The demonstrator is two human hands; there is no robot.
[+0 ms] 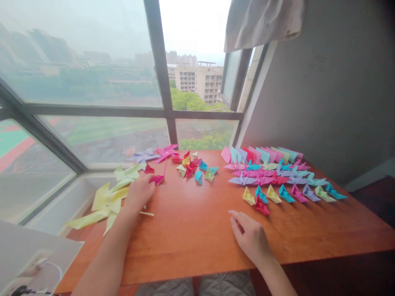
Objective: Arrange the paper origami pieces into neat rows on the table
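Paper boats (273, 195), cranes (262, 178), pinwheels (108, 202) on brown table (191, 234)

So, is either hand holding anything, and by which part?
The right hand holds nothing visible. The left hand is at a magenta paper piece; whether it is gripped, and where, cannot be told.

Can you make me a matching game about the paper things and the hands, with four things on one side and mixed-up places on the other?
Things
1. Left hand
2. Right hand
3. Large yellow paper pinwheel
4. Paper cranes

Places
A. In rows behind the paper boats
B. Just left of the left forearm
C. Beside a magenta folded paper
D. In front of the red paper boat

Right pairs: 1-C, 2-D, 3-B, 4-A
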